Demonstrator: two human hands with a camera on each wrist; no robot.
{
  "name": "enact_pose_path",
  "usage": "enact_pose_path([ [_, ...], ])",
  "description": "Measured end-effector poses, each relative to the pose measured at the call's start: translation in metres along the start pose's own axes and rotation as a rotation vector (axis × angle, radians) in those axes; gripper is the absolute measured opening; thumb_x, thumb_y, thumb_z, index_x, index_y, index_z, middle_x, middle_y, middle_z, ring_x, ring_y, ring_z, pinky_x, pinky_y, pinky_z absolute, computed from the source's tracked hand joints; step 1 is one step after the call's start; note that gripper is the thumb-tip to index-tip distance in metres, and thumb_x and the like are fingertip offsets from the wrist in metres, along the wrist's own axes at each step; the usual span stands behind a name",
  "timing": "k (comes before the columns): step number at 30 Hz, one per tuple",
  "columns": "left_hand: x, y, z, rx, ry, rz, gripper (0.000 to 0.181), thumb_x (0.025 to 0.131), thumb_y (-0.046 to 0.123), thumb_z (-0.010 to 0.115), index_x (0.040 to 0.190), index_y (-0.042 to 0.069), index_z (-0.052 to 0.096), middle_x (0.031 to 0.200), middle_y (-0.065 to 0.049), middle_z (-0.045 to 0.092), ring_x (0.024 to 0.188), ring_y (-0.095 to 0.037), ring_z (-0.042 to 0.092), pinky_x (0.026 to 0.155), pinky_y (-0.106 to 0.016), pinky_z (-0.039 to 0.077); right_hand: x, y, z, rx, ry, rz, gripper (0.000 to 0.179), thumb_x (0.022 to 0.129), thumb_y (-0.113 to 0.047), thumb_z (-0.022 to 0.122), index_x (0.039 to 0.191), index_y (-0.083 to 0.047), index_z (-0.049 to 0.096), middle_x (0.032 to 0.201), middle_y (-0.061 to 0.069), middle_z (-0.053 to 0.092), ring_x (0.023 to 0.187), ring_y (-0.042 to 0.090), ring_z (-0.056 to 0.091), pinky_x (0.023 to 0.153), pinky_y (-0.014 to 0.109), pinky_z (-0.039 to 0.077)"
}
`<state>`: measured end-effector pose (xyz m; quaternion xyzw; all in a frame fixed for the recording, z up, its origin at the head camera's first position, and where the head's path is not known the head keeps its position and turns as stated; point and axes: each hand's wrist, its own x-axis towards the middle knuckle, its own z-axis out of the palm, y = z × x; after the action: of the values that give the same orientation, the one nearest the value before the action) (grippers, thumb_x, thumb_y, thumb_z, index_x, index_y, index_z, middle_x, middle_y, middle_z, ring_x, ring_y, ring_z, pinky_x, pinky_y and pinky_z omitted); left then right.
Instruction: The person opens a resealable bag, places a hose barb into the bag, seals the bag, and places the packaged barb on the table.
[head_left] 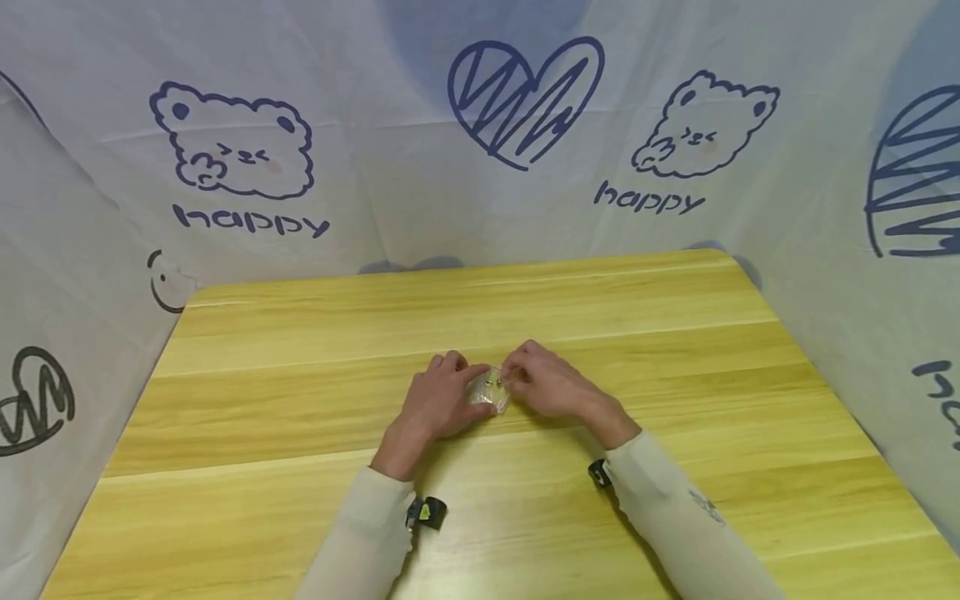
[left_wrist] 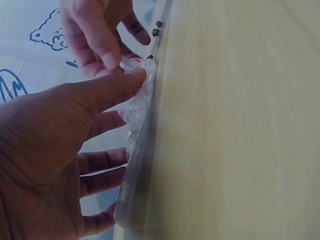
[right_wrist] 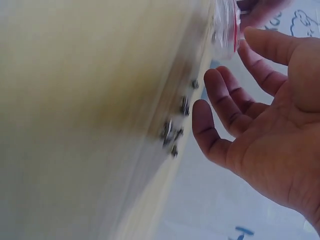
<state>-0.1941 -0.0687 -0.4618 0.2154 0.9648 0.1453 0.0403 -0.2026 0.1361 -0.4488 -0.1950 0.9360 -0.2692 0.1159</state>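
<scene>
A small clear plastic zip bag [head_left: 489,393] with a red line along its mouth lies low over the table between the two hands. My left hand [head_left: 444,396] holds it, the thumb on one edge and the index finger on the opposite edge. At the red-lined mouth [right_wrist: 236,25], my right hand [head_left: 551,383] pinches the rim with thumb and index finger; its other fingers curl loosely. Small dark metal pieces, seemingly screws [right_wrist: 167,132], lie on the tabletop under the right hand. Small dark pieces [left_wrist: 156,32] also show past the bag in the left wrist view. Blur hides their exact shape.
The light wood-grain table [head_left: 300,333] carries the work. White cloth [head_left: 420,167] printed with bears and hearts hangs behind it and along both sides. Black straps with small devices [head_left: 427,512] sit at both wrists.
</scene>
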Motion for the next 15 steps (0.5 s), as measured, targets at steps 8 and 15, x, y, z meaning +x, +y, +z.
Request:
enact_pose_path([
  [8, 0.002, 0.001, -0.001, 0.006, -0.015, -0.013, 0.063, 0.083, 0.056, 0.068, 0.138, 0.027, 0.055, 0.123, -0.007, 0.053, 0.11, -0.025, 0.05, 0.084, -0.047, 0.049, -0.02, 0.019, -0.016, 0.073, 0.021, -0.001, 0.024, 0.095, -0.024, 0.06, 0.118, -0.015, 0.062, 0.118, 0.004, 0.056, 0.109, 0.022, 0.056, 0.095, 0.042, 0.047],
  [15, 0.002, 0.001, 0.0, 0.0, -0.023, -0.019, 0.064, 0.083, 0.056, 0.068, 0.138, 0.027, 0.054, 0.124, -0.008, 0.052, 0.111, -0.025, 0.049, 0.086, -0.048, 0.048, -0.038, 0.035, -0.032, 0.136, 0.062, 0.02, 0.026, 0.097, -0.022, 0.059, 0.12, -0.011, 0.06, 0.121, 0.007, 0.057, 0.108, 0.024, 0.056, 0.089, 0.042, 0.048],
])
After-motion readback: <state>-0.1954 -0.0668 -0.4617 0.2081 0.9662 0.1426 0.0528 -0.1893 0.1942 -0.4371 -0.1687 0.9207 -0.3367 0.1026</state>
